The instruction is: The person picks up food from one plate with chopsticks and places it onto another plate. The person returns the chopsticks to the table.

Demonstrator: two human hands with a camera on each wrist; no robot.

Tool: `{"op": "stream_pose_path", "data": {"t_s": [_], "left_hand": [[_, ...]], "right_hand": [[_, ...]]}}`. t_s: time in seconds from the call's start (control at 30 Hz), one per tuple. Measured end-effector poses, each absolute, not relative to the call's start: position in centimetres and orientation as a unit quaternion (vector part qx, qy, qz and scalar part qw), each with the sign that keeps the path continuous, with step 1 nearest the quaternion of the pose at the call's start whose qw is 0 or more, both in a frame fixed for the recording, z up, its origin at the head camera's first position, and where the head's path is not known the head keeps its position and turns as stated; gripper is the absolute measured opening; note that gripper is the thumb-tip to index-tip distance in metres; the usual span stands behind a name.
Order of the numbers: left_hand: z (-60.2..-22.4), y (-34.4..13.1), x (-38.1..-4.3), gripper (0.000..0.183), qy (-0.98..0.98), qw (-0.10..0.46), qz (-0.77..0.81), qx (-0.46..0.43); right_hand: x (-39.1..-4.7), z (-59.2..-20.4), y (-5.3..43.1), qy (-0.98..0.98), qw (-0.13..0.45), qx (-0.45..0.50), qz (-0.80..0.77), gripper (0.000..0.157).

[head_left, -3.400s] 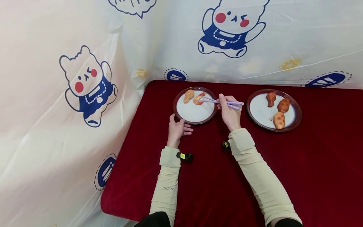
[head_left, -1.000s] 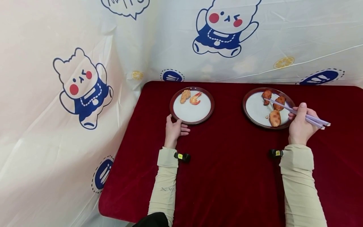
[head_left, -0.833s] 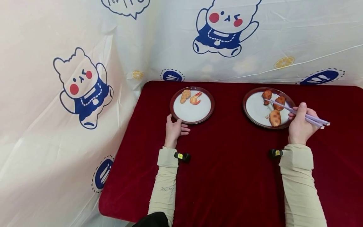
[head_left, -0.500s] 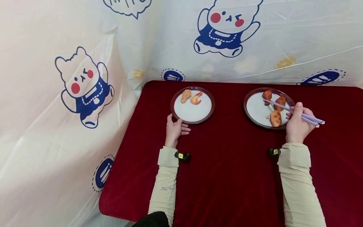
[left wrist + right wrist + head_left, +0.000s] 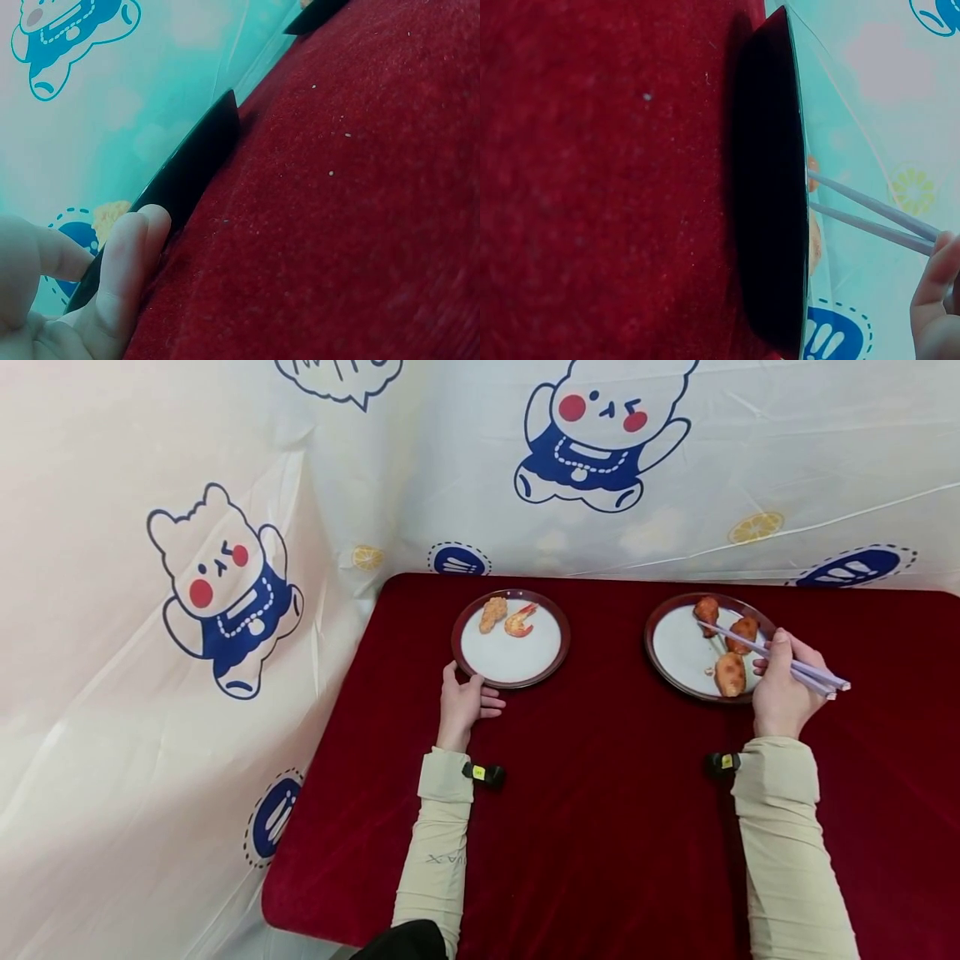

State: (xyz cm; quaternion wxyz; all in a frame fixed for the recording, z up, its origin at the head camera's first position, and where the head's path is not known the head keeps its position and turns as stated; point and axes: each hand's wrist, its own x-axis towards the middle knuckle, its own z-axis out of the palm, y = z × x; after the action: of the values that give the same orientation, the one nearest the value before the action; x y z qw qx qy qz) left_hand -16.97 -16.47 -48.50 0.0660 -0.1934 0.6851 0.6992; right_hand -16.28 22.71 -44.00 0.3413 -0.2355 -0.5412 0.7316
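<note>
My left hand pinches the near-left rim of the brown-edged plate, thumb inside, fingers against its dark outer wall. A fried nugget and a shrimp lie on that plate. My right hand holds a pair of pale purple chopsticks over the second plate. Their tips point just below the drumstick, spread a little apart. The sticks cross in front of a glazed brown chicken piece; a paler browned piece lies nearest me. In the right wrist view, the plate's wall hides most food.
Both plates stand on a dark red cloth-covered table, near its back edge. A white printed curtain hangs behind and along the left side. A tiny crumb lies on the right plate.
My right hand has carried the chopsticks from the shrimp on the left plate over to the right plate, then shifted slightly left. My left hand stays at its plate.
</note>
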Motion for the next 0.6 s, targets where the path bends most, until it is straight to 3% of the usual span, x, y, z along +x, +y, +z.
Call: {"op": "stream_pose_path", "data": {"t_s": [0.23,0.6], "left_hand": [[-47.9,-16.6,-16.9,0.067,0.681,0.09,0.699,-0.199],[-44.9,-16.0,-15.8,0.065,0.694,0.091,0.687,-0.196]], "right_hand": [[-16.3,-44.1,22.8,-0.618,0.326,-0.242,0.673,0.023],[-15.9,-44.2,22.7,-0.693,0.347,-0.225,0.591,0.023]]}}
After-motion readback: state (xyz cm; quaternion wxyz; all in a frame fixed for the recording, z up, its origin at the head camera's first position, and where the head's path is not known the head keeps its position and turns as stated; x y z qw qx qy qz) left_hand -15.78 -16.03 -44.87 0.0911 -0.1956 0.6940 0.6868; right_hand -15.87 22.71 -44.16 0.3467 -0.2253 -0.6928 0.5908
